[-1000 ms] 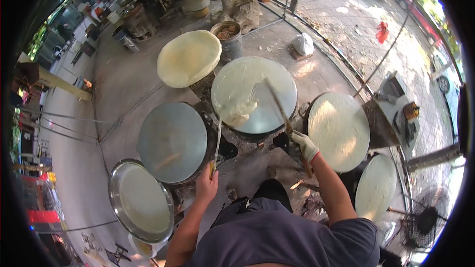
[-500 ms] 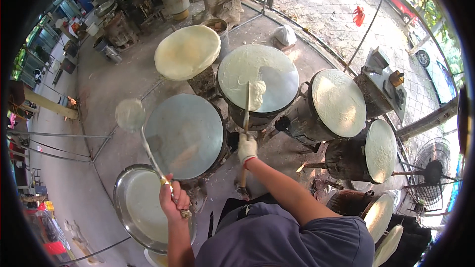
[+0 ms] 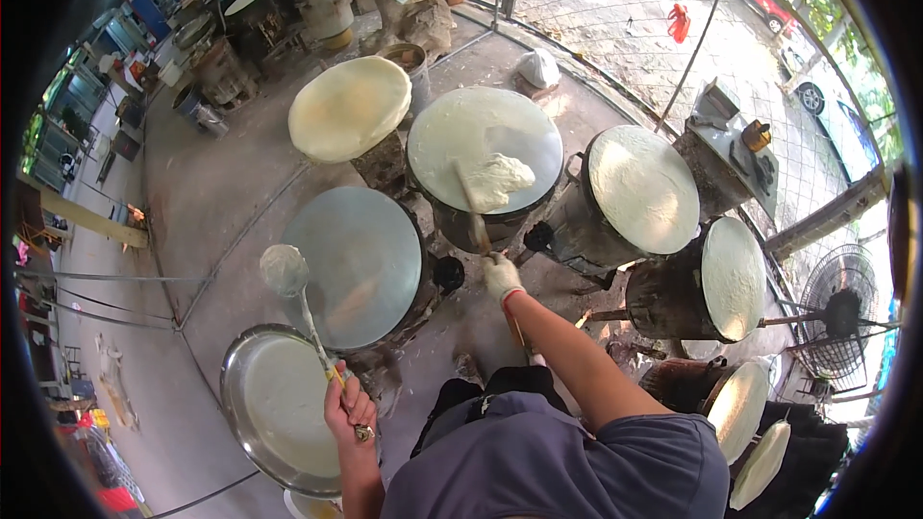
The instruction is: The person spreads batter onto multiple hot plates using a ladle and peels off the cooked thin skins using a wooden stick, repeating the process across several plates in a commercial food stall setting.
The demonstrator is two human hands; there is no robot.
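Note:
My bare left hand (image 3: 351, 410) is closed around the handle of a ladle (image 3: 285, 271), whose batter-coated bowl hangs by the left edge of a bare round griddle (image 3: 361, 264). Below the ladle, a steel basin (image 3: 234, 380) holds pale batter (image 3: 288, 404). A white glove with a red cuff covers my right hand (image 3: 502, 276), which grips a long wooden-handled spreader (image 3: 478, 223). Its head is buried under a lump of batter (image 3: 503, 183) on the middle griddle (image 3: 524, 125). A thin batter layer coats most of that griddle.
To the right, drum stoves carry griddles with pale sheets (image 3: 642, 190) (image 3: 733, 279). A round pale sheet (image 3: 349, 108) sits at the far left of the middle griddle. A standing fan (image 3: 843, 312) and a wire fence (image 3: 596, 0) border the right side. More stoves stand at the back left.
The spreader's head has moved across the middle griddle, and batter now covers much of the formerly bare right part. The ladle's bowl has swung right and lower, toward the bare griddle.

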